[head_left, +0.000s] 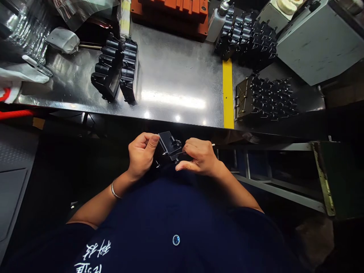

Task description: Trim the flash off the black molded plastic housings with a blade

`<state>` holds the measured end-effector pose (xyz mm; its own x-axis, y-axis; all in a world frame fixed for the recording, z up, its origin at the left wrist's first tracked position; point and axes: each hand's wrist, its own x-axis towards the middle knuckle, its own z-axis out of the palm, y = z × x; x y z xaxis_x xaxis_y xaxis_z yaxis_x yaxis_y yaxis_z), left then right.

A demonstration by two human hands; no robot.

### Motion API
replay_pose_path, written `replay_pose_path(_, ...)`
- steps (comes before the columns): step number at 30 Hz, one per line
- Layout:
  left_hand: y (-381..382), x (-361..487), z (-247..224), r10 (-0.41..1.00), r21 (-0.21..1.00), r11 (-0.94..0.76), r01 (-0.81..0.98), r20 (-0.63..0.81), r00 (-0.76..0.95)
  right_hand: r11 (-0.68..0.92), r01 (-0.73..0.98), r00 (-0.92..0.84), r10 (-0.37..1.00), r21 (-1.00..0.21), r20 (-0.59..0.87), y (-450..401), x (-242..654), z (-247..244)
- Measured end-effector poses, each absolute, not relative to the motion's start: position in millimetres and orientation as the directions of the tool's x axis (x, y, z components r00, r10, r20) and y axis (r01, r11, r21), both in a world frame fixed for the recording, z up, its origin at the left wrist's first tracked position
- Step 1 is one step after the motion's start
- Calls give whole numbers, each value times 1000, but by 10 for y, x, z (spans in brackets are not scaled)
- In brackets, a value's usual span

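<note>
In front of my body, my left hand point(143, 153) pinches the left edge of a black moulded plastic part point(168, 143) between thumb and fingers. The part is tilted and shows a flat face, a small round boss and short pins. My right hand point(199, 155) is closed around a slim tool point(213, 145), whose pale end sticks out behind the fingers. Its thin blade-like tip reaches the lower right edge of the part; its exact kind is hidden by my fingers. The right thumb is stretched out just below the part.
On the metal bench, black parts point(129, 70) stand in rows at the left. More black parts point(274, 96) are stacked right of a yellow strip point(228, 94). At the back are an orange-red block point(170, 17) and a bottle point(216, 24). A metal frame point(284, 193) stands low right.
</note>
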<state>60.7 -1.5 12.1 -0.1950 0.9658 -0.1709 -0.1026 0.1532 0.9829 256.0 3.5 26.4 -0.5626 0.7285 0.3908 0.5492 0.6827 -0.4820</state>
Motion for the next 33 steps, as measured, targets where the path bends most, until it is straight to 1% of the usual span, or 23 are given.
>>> replay_pose_path(4, -26, 613, 125, 967, 983, 153, -104, -171, -187, 699, 478, -575, 707, -531, 413, 37, 2555, 268)
replay_pose_path(6, -32, 614, 124, 968, 982, 153, -109, -171, -184, 689, 497, -552, 720, -527, 421, 40, 2555, 271)
replay_pose_path(10, -31, 613, 133, 966, 981, 158, -116, -178, -189, 678, 564, -545, 734, -472, 405, 46, 2559, 270)
replay_pose_path(13, -29, 615, 142, 965, 980, 159, -123, -180, -190, 686, 521, -561, 723, -507, 403, 45, 2559, 253)
replay_pose_path(15, -33, 616, 139, 966, 981, 152, -122, -173, -190, 683, 493, -537, 726, -539, 429, 39, 2553, 246)
replay_pose_path(17, -38, 615, 123, 966, 981, 153, -119, -174, -189, 692, 476, -492, 721, -543, 488, 28, 2543, 252)
replay_pose_path(19, -41, 611, 100, 966, 979, 162, -123, -183, -184, 719, 462, -468, 695, -520, 546, 19, 2531, 269)
replay_pose_path(21, -34, 608, 81, 966, 978, 166, -126, -187, -181, 742, 466, -484, 670, -482, 563, 18, 2521, 286)
replay_pose_path(24, -17, 610, 79, 964, 978, 170, -119, -190, -188, 737, 520, -553, 676, -431, 488, 32, 2516, 293)
replay_pose_path(26, -21, 610, 95, 963, 977, 181, -116, -200, -181, 726, 539, -598, 687, -427, 413, 40, 2524, 288)
replay_pose_path(28, -47, 602, 116, 964, 974, 194, -119, -212, -163, 720, 532, -620, 689, -444, 374, 36, 2540, 278)
replay_pose_path(30, -67, 593, 132, 963, 972, 201, -126, -219, -155, 710, 511, -616, 696, -485, 370, 25, 2555, 261)
replay_pose_path(32, -16, 611, 128, 963, 967, 206, -149, -227, -143, 674, 466, -570, 724, -573, 388, 32, 2551, 224)
replay_pose_path(33, 57, 638, 114, 963, 961, 216, -172, -239, -128, 630, 435, -518, 760, -643, 394, 54, 2533, 194)
